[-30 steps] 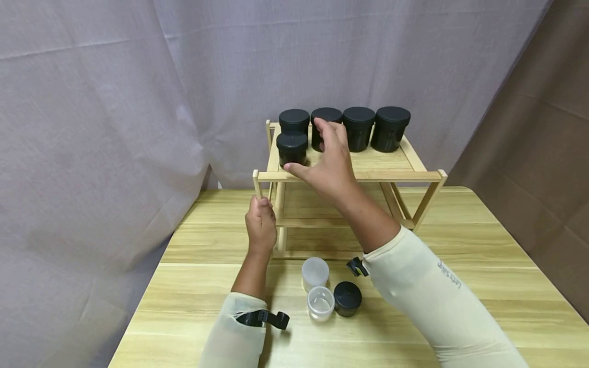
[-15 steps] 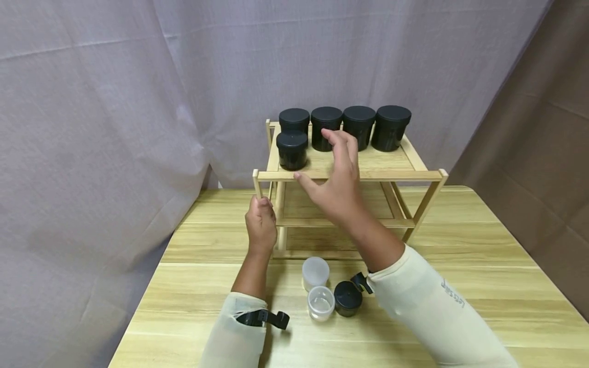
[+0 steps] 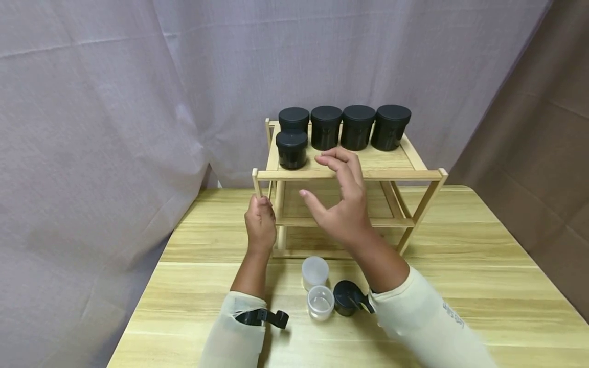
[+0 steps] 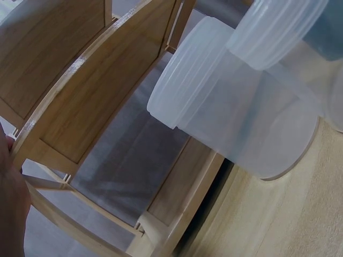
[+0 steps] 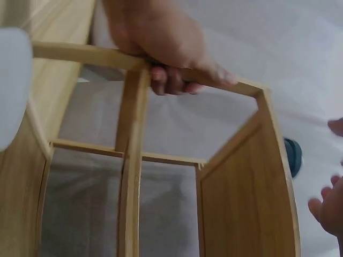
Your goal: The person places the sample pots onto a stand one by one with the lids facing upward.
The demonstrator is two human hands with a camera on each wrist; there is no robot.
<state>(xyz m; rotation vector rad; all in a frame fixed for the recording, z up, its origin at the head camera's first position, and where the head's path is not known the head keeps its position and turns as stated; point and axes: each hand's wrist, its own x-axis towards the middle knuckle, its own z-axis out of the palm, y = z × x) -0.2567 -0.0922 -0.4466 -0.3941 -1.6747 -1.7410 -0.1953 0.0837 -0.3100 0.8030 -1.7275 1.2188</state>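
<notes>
My left hand (image 3: 261, 225) grips the front left post of a wooden shelf rack (image 3: 349, 176); the right wrist view shows its fingers curled round the frame. In front of the rack's top rail, my right hand (image 3: 342, 204) is held with thumb and fingers apart and nothing between them. A small black lidded jar (image 3: 292, 151) stands at the front left of the top shelf. Behind it is a row of larger black jars, among them one at the left (image 3: 294, 118) and one at the right end (image 3: 391, 128).
On the table (image 3: 198, 286) before the rack stand a frosted lidded jar (image 3: 315, 271), a clear open-looking cup (image 3: 320, 302) and a black-lidded jar (image 3: 345, 296), partly covered by the right wrist's black strap mount (image 3: 363, 300). A grey curtain (image 3: 138, 102) hangs behind.
My right hand has drawn away from the small black jar, back and down toward me, with nothing in it. The jar stays on the shelf. My left hand keeps its grip.
</notes>
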